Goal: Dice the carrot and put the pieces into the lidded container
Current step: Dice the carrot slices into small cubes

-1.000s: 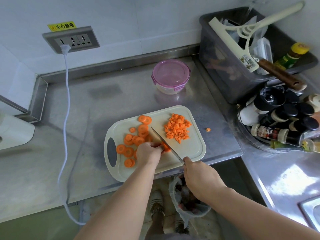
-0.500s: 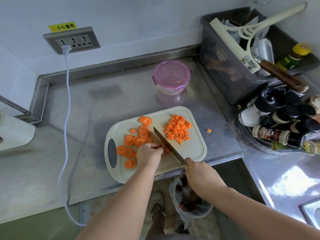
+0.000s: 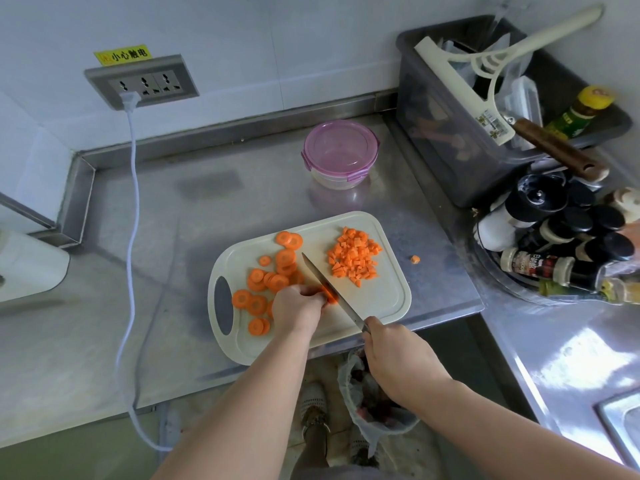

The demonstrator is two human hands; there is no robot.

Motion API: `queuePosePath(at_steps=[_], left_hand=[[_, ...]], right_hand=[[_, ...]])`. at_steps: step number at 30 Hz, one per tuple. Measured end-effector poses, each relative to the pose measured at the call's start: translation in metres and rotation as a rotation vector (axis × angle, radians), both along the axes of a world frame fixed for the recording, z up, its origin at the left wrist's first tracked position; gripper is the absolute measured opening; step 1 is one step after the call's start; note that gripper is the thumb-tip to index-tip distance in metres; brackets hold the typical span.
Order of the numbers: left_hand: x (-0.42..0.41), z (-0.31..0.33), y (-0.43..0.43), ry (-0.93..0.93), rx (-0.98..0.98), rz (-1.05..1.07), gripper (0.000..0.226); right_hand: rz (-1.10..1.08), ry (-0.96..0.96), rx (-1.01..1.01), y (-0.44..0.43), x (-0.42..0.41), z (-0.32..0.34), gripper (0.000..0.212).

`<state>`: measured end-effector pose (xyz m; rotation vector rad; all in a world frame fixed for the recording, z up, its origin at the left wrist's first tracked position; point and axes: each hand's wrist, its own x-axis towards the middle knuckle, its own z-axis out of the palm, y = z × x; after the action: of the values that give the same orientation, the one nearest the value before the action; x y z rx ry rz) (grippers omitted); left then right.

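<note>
On the cream plastic cutting board (image 3: pixel 381 299) at the front edge of the steel desk (image 3: pixel 173 265), the left grip (image 3: pixel 298 306) pinches orange carrot slices (image 3: pixel 329 294). The right grip (image 3: pixel 398 355) clasps the steel knife (image 3: pixel 325 282). The pink-lidded round container (image 3: pixel 341 154) stands closed behind.

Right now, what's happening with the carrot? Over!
Left hand pins carrot, right hand grips knife. Diced pile and slices on board. Container lid closed. One bit loose on counter.

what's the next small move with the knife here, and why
Probably press the knife down through the slices pinned under the left hand: the right hand holds the blade against them, and many rounds lie undiced.
</note>
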<state>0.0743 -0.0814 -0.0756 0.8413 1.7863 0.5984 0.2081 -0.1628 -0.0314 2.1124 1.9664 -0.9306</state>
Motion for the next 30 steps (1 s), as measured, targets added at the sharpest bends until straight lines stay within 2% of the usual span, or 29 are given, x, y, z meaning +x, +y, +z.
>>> queuePosePath(at_steps=[5, 8, 15, 19, 21, 30], left_hand=[[0.000, -0.002, 0.001, 0.021, 0.005, -0.015, 0.013], [0.000, -0.001, 0.001, 0.042, 0.000, -0.021, 0.002], [0.000, -0.003, 0.002, 0.052, -0.012, -0.027, 0.015], [-0.002, -0.004, 0.001, 0.034, -0.012, -0.020, 0.007], [-0.002, -0.008, 0.002, 0.005, -0.021, -0.001, 0.015], [-0.002, -0.006, 0.001, 0.003, -0.015, -0.004, 0.020]], right_hand=[[-0.001, 0.008, -0.002, 0.000, -0.001, 0.001, 0.021], [-0.004, 0.006, -0.026, 0.000, -0.002, 0.000, 0.023], [0.009, -0.024, -0.069, 0.002, -0.004, -0.005, 0.024], [-0.002, -0.019, -0.080, 0.004, -0.006, -0.011, 0.026], [0.007, -0.030, -0.089, 0.005, -0.006, -0.013, 0.028], [-0.032, 0.004, -0.045, 0.004, -0.004, -0.011, 0.024]])
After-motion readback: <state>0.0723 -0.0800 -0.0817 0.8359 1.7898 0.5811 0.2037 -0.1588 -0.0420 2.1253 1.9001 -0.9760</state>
